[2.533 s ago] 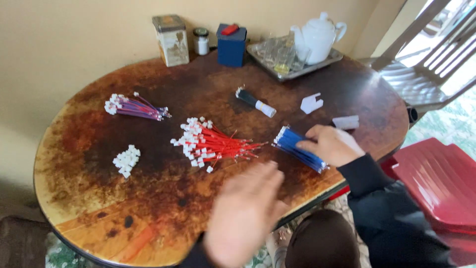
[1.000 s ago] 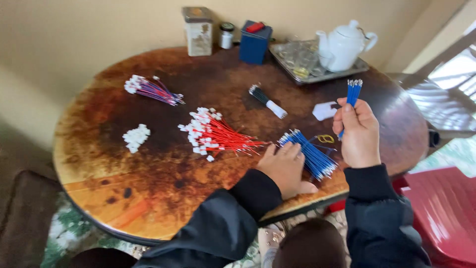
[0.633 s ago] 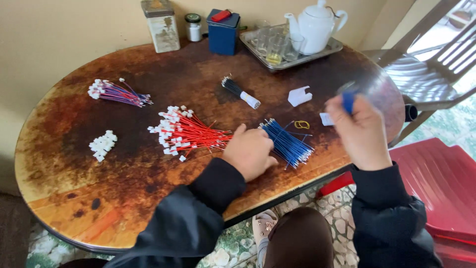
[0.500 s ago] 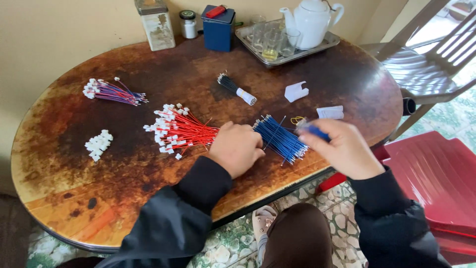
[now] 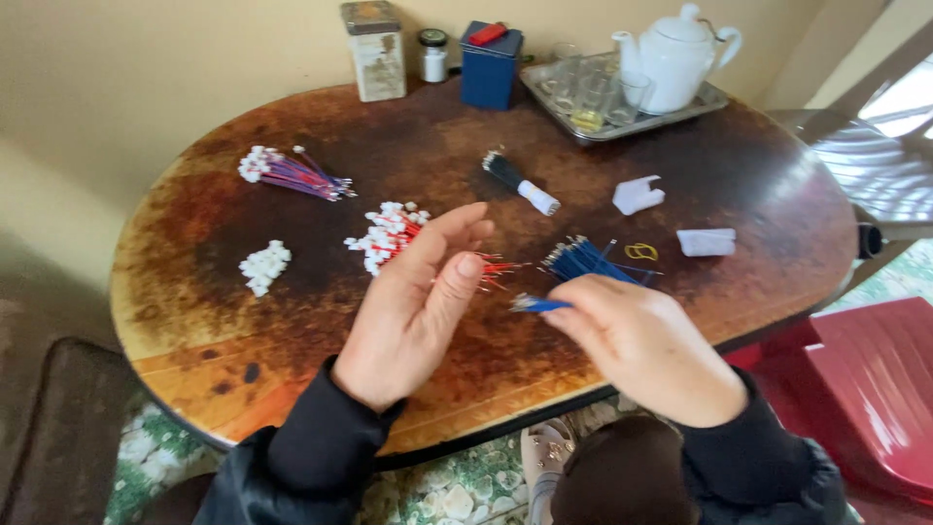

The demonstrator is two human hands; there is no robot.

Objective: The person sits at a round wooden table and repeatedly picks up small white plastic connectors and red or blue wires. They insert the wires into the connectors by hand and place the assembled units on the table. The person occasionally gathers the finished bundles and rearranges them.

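My right hand (image 5: 646,345) pinches a few blue wires (image 5: 539,304) by one end, their tips pointing left. My left hand (image 5: 418,301) hovers beside them with the palm turned up and the fingers apart, holding nothing. Behind my right hand lies a bundle of blue wires (image 5: 588,261) on the round brown table (image 5: 243,340). A bundle of red wires with white connectors (image 5: 394,233) lies partly behind my left hand.
A purple wire bundle (image 5: 292,173) and a pile of white connectors (image 5: 264,266) lie at the left. A black-and-white bundle (image 5: 520,183), white clips (image 5: 637,194), a yellow rubber band (image 5: 640,252), tins, a blue box (image 5: 489,66) and a tray with teapot (image 5: 675,53) stand behind. A red chair (image 5: 875,389) is at right.
My left hand has lifted off the blue bundle and turned palm up. My right hand has come down and towards me with the few blue wires it held up earlier.
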